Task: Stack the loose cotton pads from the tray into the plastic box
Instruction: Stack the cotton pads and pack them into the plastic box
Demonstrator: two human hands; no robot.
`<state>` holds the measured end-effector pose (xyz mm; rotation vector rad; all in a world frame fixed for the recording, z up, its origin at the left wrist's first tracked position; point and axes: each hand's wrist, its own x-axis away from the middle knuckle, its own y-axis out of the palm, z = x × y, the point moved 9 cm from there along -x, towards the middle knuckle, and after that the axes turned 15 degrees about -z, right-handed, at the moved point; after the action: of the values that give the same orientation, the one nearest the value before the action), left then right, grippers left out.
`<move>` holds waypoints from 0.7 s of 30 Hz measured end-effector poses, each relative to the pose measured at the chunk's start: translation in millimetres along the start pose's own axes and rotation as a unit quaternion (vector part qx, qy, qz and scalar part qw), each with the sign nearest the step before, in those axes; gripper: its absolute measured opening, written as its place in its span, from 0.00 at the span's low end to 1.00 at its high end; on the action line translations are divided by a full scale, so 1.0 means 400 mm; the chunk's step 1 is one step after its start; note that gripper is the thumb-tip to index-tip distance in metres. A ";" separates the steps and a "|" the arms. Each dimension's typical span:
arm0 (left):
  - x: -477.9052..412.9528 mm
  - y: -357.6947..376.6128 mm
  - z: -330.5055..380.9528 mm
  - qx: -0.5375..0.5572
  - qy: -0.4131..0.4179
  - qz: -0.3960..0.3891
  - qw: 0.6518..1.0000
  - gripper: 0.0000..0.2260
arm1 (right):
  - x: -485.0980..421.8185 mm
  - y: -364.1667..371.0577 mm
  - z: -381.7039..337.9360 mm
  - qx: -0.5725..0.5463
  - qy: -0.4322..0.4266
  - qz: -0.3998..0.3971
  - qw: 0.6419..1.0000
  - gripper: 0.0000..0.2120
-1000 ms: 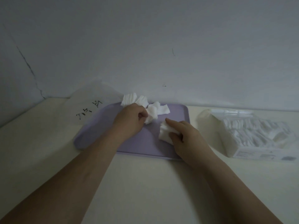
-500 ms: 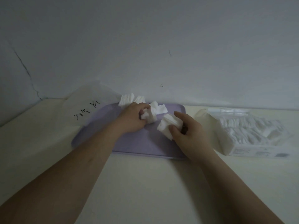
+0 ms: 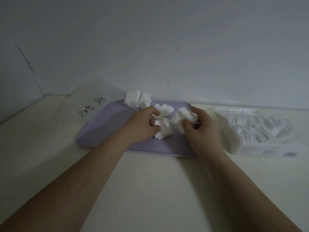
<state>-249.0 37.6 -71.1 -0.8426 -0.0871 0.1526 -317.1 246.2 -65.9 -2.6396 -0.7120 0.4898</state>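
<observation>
your left hand (image 3: 142, 126) pinches a small bunch of white square cotton pads (image 3: 163, 130) over the flat lilac plastic tray (image 3: 103, 129). your right hand (image 3: 204, 129) grips a thicker stack of pads (image 3: 182, 117) just beside it. a fanned pile of pads (image 3: 137, 101) lies at the tray's far edge. the clear plastic box (image 3: 260, 131), holding pads, sits right of the tray.

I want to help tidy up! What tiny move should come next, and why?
Probably the right hand should carry its gripped bunch of white square cotton pads rightward into the clear plastic box: it sits just beside the flat purple tray, already holding stacked pads.
</observation>
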 end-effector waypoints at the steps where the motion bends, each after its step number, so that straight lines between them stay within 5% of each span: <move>1: 0.001 0.005 -0.003 0.009 -0.006 -0.003 1.000 0.13 | -0.001 -0.002 0.005 -0.009 0.002 0.003 1.000 0.22; 9: 0.037 -0.005 -0.020 0.096 -0.021 0.060 0.993 0.06 | -0.001 -0.003 0.011 -0.015 0.014 0.006 1.000 0.20; 15: 0.006 0.038 0.053 0.000 0.057 -0.071 0.996 0.25 | -0.001 -0.005 0.014 -0.028 0.024 0.007 0.999 0.21; 21: 0.015 0.002 0.057 -0.034 0.069 -0.006 0.997 0.11 | -0.003 -0.007 0.021 -0.031 0.029 0.007 0.999 0.21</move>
<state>-246.3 56.0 -56.4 -0.9176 0.0327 0.0812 -322.8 249.9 -71.6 -2.7071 -0.7021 0.3982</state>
